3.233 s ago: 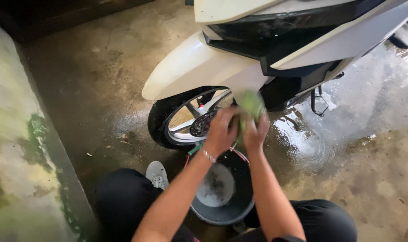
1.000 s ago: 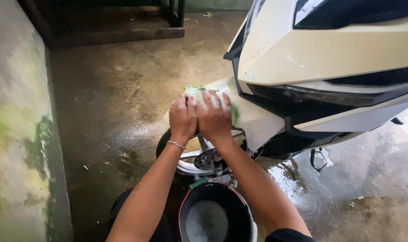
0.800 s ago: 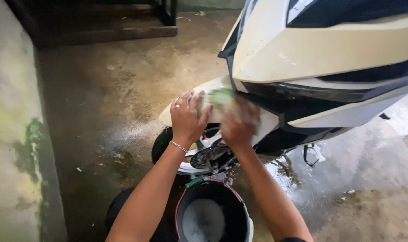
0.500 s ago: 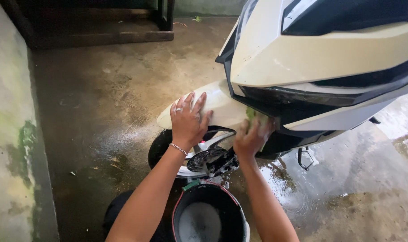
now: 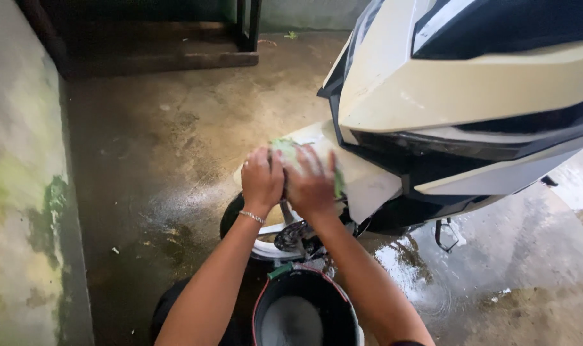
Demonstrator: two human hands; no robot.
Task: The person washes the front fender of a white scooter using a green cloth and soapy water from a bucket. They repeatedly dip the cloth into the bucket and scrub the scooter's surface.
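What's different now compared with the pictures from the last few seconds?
Half a second ago the left hand lay flat on the white front fender while the right hand wiped further right with the green sponge. Now the hands are together again, both pressing the sponge on the fender. Three seconds ago they held it lower, by the wheel. The scooter and black bucket stayed put.

A wet concrete floor [image 5: 176, 147] glistens with puddles in soft daylight. A stained wall [image 5: 22, 211], streaked green with moss, runs along the left, while a dark metal frame [image 5: 246, 29] stands at the shadowed far end.
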